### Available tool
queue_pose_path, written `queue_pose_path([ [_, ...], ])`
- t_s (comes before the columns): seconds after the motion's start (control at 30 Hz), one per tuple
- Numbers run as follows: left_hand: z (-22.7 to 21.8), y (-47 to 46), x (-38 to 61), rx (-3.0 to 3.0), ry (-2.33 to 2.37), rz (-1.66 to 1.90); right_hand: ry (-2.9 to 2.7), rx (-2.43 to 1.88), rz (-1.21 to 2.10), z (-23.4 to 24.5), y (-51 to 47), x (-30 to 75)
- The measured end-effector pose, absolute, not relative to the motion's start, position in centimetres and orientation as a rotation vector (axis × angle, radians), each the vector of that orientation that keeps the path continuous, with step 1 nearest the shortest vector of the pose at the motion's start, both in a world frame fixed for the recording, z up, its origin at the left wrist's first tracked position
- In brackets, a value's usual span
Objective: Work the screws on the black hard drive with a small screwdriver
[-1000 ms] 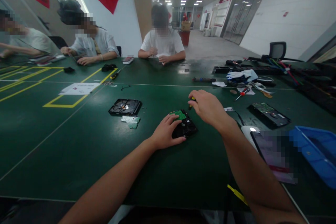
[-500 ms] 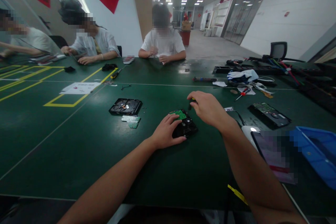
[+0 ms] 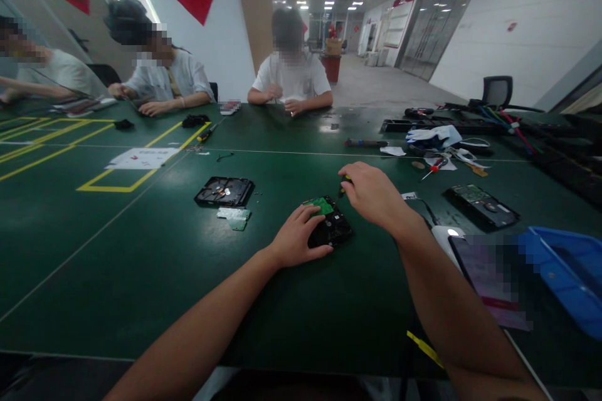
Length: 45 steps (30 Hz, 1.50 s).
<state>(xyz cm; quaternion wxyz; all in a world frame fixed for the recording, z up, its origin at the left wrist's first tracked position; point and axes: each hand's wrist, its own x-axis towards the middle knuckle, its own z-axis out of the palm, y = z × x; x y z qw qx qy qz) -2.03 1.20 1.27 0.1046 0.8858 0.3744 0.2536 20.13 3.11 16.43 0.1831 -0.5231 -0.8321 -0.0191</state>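
While the left hand (image 3: 297, 237) lays spread, ungripping fingers on the black rectangular hard drive (image 3: 337, 228), inward from the near edge of the green counter (image 3: 155, 276), the right hand (image 3: 374, 191), fingers closed around a yellow-and-black screwdriver (image 3: 342, 188), would likely do best pressing straight down while turning.

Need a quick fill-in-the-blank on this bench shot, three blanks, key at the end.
1. The left hand rests on a hard drive whose circuit board is ____.
2. The right hand grips a screwdriver whose handle shows black and ____.
3. The blue bin stands at the picture's ____ edge.

Missing words: green; yellow; right
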Motion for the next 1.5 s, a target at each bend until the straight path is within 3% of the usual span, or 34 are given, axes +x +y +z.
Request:
queue_pose_path([
  [0.7, 1.32, 1.11, -2.0, 2.627, 1.11, 0.73, -2.244, -1.744, -0.221, 17.2, 2.61, 19.83],
  [1.23, 1.38, 1.05, -2.07, 2.639, 1.119, 0.722, -2.391, -1.314, 0.062, 17.23, 2.99, 20.51],
  [1.5, 1.15, 1.21, -2.02, 2.634, 1.111, 0.725, -2.349, -1.308, 0.005, 17.23, 3.05, 20.35],
])
